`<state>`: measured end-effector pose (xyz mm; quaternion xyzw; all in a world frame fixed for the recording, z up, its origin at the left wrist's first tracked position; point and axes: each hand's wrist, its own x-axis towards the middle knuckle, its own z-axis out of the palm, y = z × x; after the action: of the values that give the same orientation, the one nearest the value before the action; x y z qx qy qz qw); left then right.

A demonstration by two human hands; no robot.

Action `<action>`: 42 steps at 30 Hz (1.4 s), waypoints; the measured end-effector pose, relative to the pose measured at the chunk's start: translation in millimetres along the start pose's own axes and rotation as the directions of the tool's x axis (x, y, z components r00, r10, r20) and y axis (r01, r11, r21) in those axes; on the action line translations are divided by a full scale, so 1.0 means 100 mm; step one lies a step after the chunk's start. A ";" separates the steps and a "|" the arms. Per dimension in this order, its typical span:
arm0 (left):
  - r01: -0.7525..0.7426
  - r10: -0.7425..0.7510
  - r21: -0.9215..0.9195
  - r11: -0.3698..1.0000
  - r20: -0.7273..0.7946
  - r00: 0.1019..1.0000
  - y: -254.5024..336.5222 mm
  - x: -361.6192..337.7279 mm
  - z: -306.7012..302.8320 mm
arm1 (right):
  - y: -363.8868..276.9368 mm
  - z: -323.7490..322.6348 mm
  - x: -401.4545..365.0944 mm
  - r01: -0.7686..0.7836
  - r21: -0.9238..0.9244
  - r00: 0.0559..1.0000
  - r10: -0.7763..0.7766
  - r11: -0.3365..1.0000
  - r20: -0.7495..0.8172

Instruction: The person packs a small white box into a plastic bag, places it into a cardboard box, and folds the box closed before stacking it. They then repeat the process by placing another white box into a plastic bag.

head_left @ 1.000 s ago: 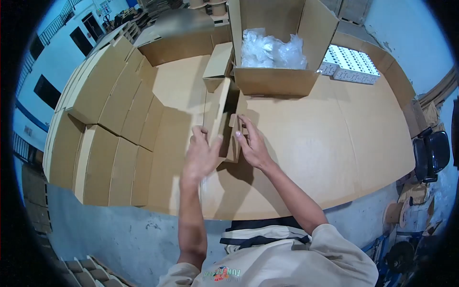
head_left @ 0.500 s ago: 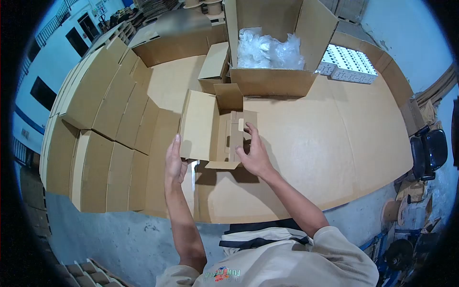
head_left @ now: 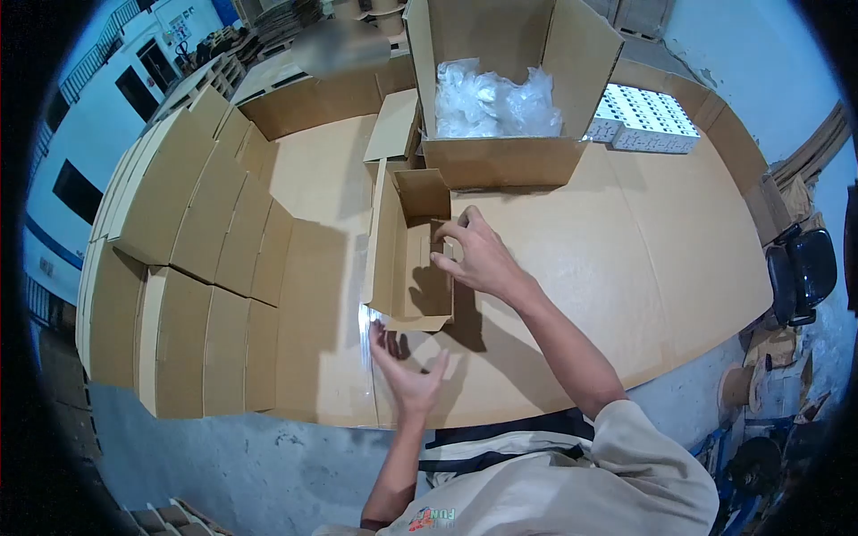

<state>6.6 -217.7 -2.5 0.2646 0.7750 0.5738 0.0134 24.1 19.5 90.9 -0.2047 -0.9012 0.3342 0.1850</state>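
Observation:
A small brown box point(head_left: 424, 317) stands open on the cardboard-covered table point(head_left: 581, 286), its lid raised on the left side. My left hand point(head_left: 407, 371) is just below the box's near end, palm up with fingers apart, holding nothing. Over the box's right wall is my right hand point(head_left: 474, 250), its fingers curved and thumb apart, with nothing visible between them. Shadows of the hand fall inside the box, where no contents can be made out.
Brown boxes point(head_left: 183, 335) are stacked at the left. Behind the small box are a closed box point(head_left: 393, 125) and a large carton point(head_left: 505, 161) holding clear plastic bags point(head_left: 492, 98). White patterned packs point(head_left: 657, 134) lie at the back right.
My left hand has left the box's left side and moved right and nearer to me. The lid now stands more upright, and the inner flap along the right wall no longer shows.

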 end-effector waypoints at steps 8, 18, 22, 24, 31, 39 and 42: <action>0.184 -0.186 -0.117 0.976 -0.011 0.982 -0.14 0.26 0.61 | 0.21 0.14 0.07 0.081 0.095 0.977 -0.059 0.992 -0.206; -0.009 -0.003 -0.104 0.994 -0.114 0.993 -0.08 0.53 0.76 | 0.50 0.12 -0.10 -0.151 0.564 0.961 0.255 0.812 -0.110; 0.025 -0.034 -0.112 0.993 -0.078 0.996 0.01 0.65 0.77 | 0.83 0.12 -0.35 -0.255 0.636 0.913 0.399 0.728 -0.090; 0.083 -0.092 -0.144 0.986 -0.058 0.994 0.15 0.72 0.77 | 1.04 0.16 -0.47 -0.258 0.648 0.892 0.435 0.716 -0.125; 0.071 -0.075 -0.044 0.997 -0.094 0.993 -0.08 0.83 0.83 | 1.23 0.14 -0.64 -0.202 0.764 0.865 0.478 0.613 -0.155; 0.014 -0.013 0.021 1.000 -0.084 0.996 -0.15 0.81 0.78 | 1.25 0.17 -0.64 -0.180 0.751 0.874 0.454 0.635 -0.174; -0.008 0.012 0.058 0.998 -0.068 0.998 -0.08 0.61 0.67 | 1.29 0.20 -0.65 -0.153 0.759 0.876 0.442 0.633 -0.192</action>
<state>-27.8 -134.0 -15.5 0.2490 0.7900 0.5598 -0.0235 101.6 66.6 -23.3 -0.3211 -0.5970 0.6444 0.3537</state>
